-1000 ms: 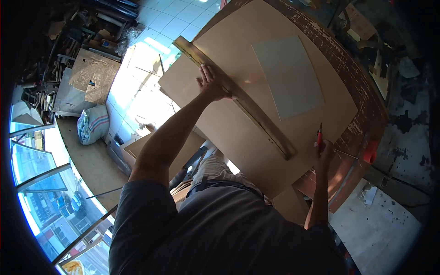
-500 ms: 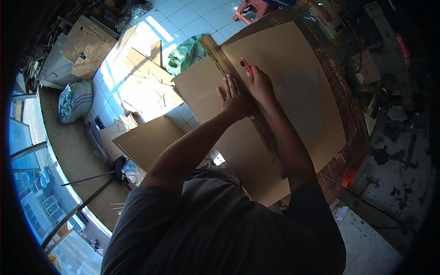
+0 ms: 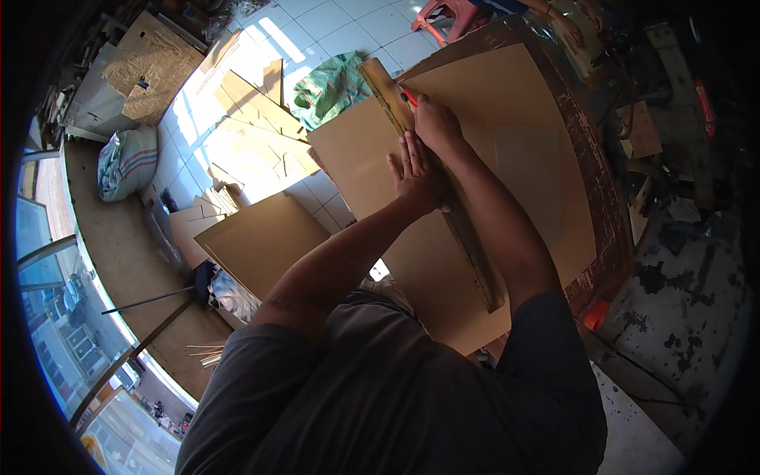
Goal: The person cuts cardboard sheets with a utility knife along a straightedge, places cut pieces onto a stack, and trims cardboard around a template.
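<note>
A large brown board point(image 3: 416, 257) lies on the worktable, and a long wooden straightedge point(image 3: 477, 269) crosses it at a slant. My left hand point(image 3: 415, 180) is spread flat on the straightedge near its middle, fingers stretched toward the far end. Just beyond it, my right hand point(image 3: 437, 125) is closed around a red utility knife point(image 3: 408, 96). The knife is close against the right side of the straightedge near its far end; its blade tip is too small to make out. A paler rectangle point(image 3: 529, 186) shows on the board to the right.
The worn reddish-brown table edge point(image 3: 606, 214) curves along the right. Board offcuts point(image 3: 257, 111) and a green plastic sack point(image 3: 332, 87) lie on the tiled floor. Another panel point(image 3: 261, 241) stands at left. A red stool point(image 3: 450, 20) and another person's hand point(image 3: 566, 28) are at the far side.
My right hand has brought the knife from above the board leftward to the straightedge's far end. My left hand stays flat on the straightedge. The whole view has shifted slightly.
</note>
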The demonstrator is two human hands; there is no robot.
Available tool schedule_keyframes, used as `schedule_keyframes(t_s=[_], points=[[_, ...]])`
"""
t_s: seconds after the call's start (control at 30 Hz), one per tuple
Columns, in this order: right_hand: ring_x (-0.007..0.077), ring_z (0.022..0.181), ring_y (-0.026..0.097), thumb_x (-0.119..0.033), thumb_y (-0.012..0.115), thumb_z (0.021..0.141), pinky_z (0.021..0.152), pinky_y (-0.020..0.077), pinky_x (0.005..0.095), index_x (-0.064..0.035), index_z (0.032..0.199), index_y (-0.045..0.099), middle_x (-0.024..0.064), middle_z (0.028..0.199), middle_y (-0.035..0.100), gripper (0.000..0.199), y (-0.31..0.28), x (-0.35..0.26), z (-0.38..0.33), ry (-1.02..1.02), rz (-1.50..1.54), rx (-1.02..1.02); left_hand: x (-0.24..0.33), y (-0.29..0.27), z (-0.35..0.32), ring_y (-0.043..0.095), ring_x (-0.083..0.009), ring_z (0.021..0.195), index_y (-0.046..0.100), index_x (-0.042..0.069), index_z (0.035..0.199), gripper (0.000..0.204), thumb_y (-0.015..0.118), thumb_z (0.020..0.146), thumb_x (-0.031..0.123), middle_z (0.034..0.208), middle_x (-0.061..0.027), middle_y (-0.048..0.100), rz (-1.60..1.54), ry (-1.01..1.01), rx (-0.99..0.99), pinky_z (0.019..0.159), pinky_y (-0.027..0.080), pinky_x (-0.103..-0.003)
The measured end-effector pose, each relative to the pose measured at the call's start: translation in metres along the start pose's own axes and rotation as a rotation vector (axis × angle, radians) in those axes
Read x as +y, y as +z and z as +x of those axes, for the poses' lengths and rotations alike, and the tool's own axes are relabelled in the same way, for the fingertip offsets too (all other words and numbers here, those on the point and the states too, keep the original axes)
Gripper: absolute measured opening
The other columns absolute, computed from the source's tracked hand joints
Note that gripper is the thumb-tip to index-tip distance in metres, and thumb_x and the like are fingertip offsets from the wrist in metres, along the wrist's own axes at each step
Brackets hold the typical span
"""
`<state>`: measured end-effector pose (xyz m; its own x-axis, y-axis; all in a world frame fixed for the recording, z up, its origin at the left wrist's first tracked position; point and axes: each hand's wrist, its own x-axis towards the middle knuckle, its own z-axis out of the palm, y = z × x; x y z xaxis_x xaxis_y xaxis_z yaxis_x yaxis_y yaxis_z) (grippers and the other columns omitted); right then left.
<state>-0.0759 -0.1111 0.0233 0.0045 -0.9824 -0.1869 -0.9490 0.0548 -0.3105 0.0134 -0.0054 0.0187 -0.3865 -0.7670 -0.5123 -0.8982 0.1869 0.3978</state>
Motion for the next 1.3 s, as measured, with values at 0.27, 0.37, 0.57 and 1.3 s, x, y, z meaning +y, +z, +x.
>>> schedule_keyframes(t_s=[0.27, 0.37, 0.57, 1.3], points=[[0.0408, 0.091, 0.071, -0.017, 0.049, 0.098, 0.079, 0.0579, 0.0484, 0.0023, 0.1, 0.06, 0.0243, 0.094, 0.071, 0.023, -0.002, -0.006, 0.006, 0.053, -0.111, -0.031, 0.002, 0.002, 0.002, -0.02, -0.0448, 0.149, -0.012, -0.011, 0.151, 0.161, 0.092, 0.05, 0.06, 0.159, -0.0326, -0.02, 0.034, 0.005, 0.008, 0.116, 0.003, -0.069], [0.0413, 0.09, 0.071, -0.018, 0.052, 0.097, 0.078, 0.0577, 0.0492, 0.0024, 0.1, 0.06, 0.0247, 0.093, 0.071, 0.022, -0.009, -0.012, 0.003, 0.055, -0.061, -0.014, 0.0, 0.003, 0.003, -0.021, -0.0457, 0.149, -0.013, -0.012, 0.151, 0.161, 0.092, 0.05, 0.058, 0.159, -0.0327, -0.021, 0.028, 0.002, -0.009, 0.115, 0.002, -0.07], [0.043, 0.09, 0.069, -0.021, 0.057, 0.095, 0.078, 0.0556, 0.05, 0.0008, 0.105, 0.055, 0.0248, 0.092, 0.07, 0.024, 0.013, 0.03, 0.004, 0.059, 0.174, 0.14, -0.001, 0.009, 0.004, -0.022, -0.0463, 0.148, -0.014, -0.013, 0.15, 0.162, 0.092, 0.051, 0.059, 0.159, -0.0327, -0.022, -0.018, 0.043, 0.024, 0.114, 0.001, -0.071], [0.0352, 0.087, 0.07, -0.033, 0.076, 0.082, 0.077, 0.0533, 0.0458, -0.008, 0.092, 0.069, 0.0151, 0.09, 0.072, 0.028, 0.052, 0.03, -0.013, 0.322, 0.451, 0.209, -0.021, 0.029, 0.009, -0.02, -0.0459, 0.149, -0.008, -0.009, 0.153, 0.16, 0.091, 0.05, 0.061, 0.16, -0.0297, -0.02, -0.132, 0.165, 0.157, 0.112, 0.001, -0.074]])
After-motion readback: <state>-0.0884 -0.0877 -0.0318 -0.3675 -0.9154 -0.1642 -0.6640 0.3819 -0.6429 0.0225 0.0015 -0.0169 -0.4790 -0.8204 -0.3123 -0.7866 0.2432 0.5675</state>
